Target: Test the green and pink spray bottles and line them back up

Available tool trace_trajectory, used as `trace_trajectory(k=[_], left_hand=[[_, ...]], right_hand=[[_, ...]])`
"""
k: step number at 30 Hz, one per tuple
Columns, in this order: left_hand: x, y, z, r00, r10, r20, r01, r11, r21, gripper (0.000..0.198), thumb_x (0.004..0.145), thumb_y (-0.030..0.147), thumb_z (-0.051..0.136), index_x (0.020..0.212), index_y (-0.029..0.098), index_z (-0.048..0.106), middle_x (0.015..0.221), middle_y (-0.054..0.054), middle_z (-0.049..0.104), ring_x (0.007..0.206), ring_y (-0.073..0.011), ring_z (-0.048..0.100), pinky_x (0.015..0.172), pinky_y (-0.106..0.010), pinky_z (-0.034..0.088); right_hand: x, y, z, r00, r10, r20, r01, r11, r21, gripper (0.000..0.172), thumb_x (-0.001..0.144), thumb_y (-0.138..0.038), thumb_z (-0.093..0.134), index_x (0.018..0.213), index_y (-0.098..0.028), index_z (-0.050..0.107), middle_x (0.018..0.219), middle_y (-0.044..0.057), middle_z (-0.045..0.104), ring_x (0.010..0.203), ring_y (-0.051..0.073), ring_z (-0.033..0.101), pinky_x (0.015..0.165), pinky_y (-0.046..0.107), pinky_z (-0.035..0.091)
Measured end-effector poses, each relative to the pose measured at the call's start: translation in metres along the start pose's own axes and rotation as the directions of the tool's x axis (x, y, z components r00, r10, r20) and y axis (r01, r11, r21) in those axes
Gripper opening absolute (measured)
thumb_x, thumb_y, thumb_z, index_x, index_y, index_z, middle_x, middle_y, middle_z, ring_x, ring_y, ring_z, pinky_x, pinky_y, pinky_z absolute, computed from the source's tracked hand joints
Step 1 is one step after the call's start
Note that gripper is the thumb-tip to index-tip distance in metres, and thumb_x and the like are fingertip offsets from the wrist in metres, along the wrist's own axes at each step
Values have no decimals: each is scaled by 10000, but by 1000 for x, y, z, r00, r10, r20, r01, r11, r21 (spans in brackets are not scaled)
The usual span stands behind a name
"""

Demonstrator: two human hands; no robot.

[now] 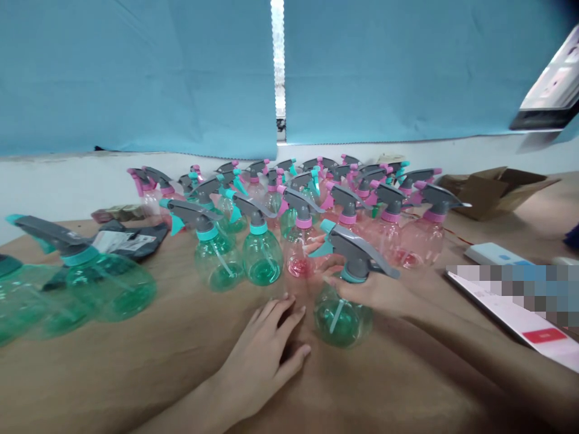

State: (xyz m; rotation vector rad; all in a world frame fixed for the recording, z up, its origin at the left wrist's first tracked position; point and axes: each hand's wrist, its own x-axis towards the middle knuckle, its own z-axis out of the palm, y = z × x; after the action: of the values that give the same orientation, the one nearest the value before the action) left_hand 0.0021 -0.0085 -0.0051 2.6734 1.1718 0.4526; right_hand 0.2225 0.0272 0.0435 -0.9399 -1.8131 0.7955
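My right hand [362,289] is closed round the neck of a green spray bottle [341,316] with a grey trigger head and a turquoise nozzle. This bottle stands upright in front of the others, close to the table. On the wooden table [190,361], my left hand [271,337] lies palm down with its fingers spread and nothing in them. Just beyond it are a green spray bottle [263,259] with a turquoise collar and a pink spray bottle [301,250], which is partly hidden by my right fingers.
Several pink and green spray bottles crowd the back. More green spray bottles [111,289] stand at the left, near a dark plastic packet [131,238]. An open cardboard box [488,193] sits at the back right. Nearer lies a phone or tablet [511,310]. Blue curtains [136,78] hang behind.
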Motion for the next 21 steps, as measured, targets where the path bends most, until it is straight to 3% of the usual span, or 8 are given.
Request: trace_trajectory(k=[5,11,14,21], left_hand=[[-1,0,0,1000,3,18,-3,1000,21,440,896,372,524,1297,193,494,1367,-122,458,1263,-313,386,1000,-497,354],[-1,0,-1,1000,-3,18,3,1000,-10,452,889,361,543,1307,200,486,1367,-110,459,1262,-313,388,1013,-491,346],[-1,0,-2,1000,-3,25,3,1000,-12,442,893,366,534,1307,221,485,1373,-102,454,1260,-308,388,1008,-496,344],[-1,-1,-6,999,8,52,-7,1000,-19,451,903,381,514,1324,228,466,1373,-98,451,1262,-295,385,1014,-484,339]], right_hand=[[-2,3,0,998,58,11,-58,998,39,412,759,-195,587,1142,-304,481,838,-24,639,814,182,638,747,336,540],[-3,2,0,993,114,15,-113,993,-44,89,785,-246,550,845,-262,613,838,6,651,806,193,635,761,356,532],[-5,5,0,991,133,5,-133,989,-65,78,790,-271,556,829,-260,622,839,12,658,850,205,630,803,374,524],[-4,3,2,992,122,-32,-124,990,-65,65,756,-265,560,791,-253,613,773,12,613,788,211,597,735,395,531]])
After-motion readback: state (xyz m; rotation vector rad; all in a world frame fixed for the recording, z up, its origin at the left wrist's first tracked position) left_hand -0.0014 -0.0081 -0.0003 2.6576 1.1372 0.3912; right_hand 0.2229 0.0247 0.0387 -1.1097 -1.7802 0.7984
